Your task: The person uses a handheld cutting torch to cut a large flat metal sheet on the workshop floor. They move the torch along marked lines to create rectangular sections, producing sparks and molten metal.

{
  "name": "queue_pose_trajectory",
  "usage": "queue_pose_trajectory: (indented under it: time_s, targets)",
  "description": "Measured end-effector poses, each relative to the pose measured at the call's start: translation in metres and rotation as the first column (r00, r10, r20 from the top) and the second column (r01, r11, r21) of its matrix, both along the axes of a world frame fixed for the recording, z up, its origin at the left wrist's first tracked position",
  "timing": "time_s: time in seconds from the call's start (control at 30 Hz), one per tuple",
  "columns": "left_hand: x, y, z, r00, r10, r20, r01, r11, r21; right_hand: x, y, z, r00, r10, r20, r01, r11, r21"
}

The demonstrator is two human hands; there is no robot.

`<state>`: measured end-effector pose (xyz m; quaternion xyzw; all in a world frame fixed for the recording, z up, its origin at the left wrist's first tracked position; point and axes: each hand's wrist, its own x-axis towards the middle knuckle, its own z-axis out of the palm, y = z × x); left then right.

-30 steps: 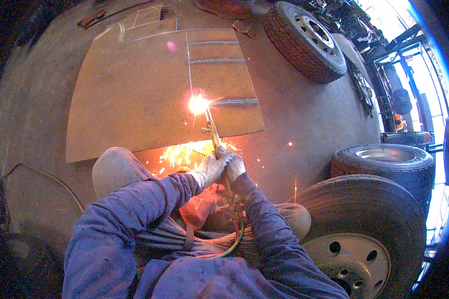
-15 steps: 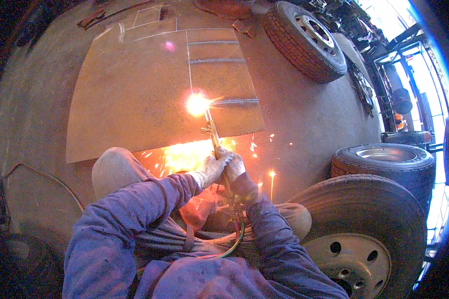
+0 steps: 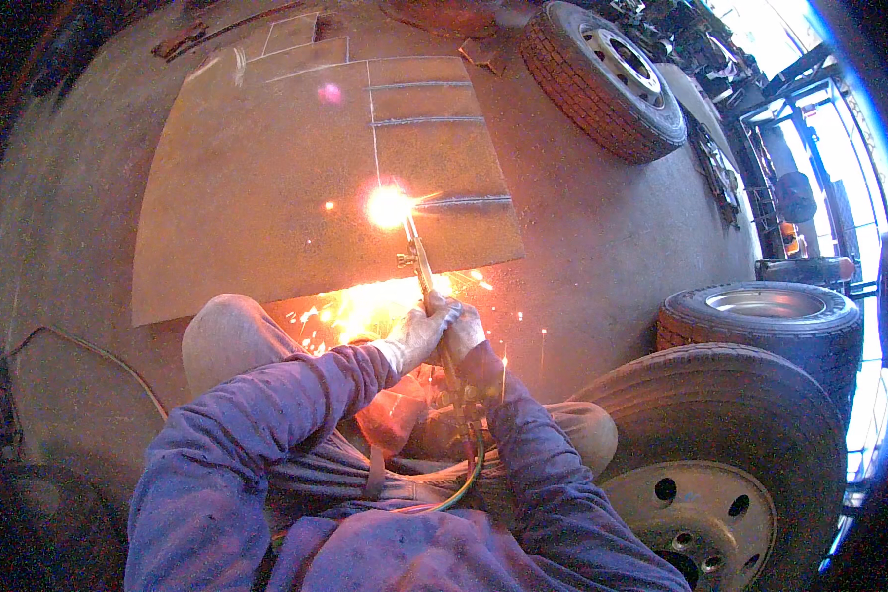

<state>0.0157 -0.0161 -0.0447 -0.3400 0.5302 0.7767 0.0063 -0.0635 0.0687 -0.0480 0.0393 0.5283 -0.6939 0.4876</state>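
Concrete floor (image 3: 602,247) carries a rusty steel plate (image 3: 266,197). Both hands, left hand (image 3: 416,337) and right hand (image 3: 461,331), stay clenched on the cutting torch (image 3: 424,271); its flame (image 3: 389,207) has barely crept along, sparks still spraying underneath.

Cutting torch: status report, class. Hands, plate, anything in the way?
Both hands, left hand and right hand, shut on cutting torch. Flame on steel plate. Sparks at knees; tyre beside.

Head-worn, looking steeply down and forward, close over the purple-sleeved forearms (image 3: 296,414), onto the rusty flat steel plate (image 3: 257,187).
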Motion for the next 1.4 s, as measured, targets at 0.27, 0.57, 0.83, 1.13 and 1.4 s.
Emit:
queue_pose_trajectory:
  time_s: [0.27,0.57,0.83,1.13,1.4]
  targets:
    - [0.004,0.002,0.013,0.989,0.054,-0.138,-0.036,0.99,0.133,0.003,-0.001,0.017,0.998,0.039,-0.044,-0.036,0.997,0.065]
    - [0.005,0.001,0.007,1.0,0.01,0.028,-0.012,0.997,0.07,0.005,-0.006,0.016,0.999,0.004,0.045,-0.004,1.0,0.003]
    - [0.006,-0.001,0.027,0.994,-0.007,0.11,0.005,1.0,0.018,0.011,-0.005,0.032,0.999,-0.016,0.029,0.015,0.998,0.053]
    - [0.008,-0.004,0.028,0.999,-0.003,-0.036,0.006,0.996,0.092,0.009,-0.004,0.027,1.0,0.029,-0.011,-0.029,0.998,0.051]
    - [0.009,-0.003,0.025,0.998,0.018,-0.056,-0.015,0.999,0.047,0.008,-0.004,0.027,0.999,0.033,-0.018,-0.032,0.999,0.039]
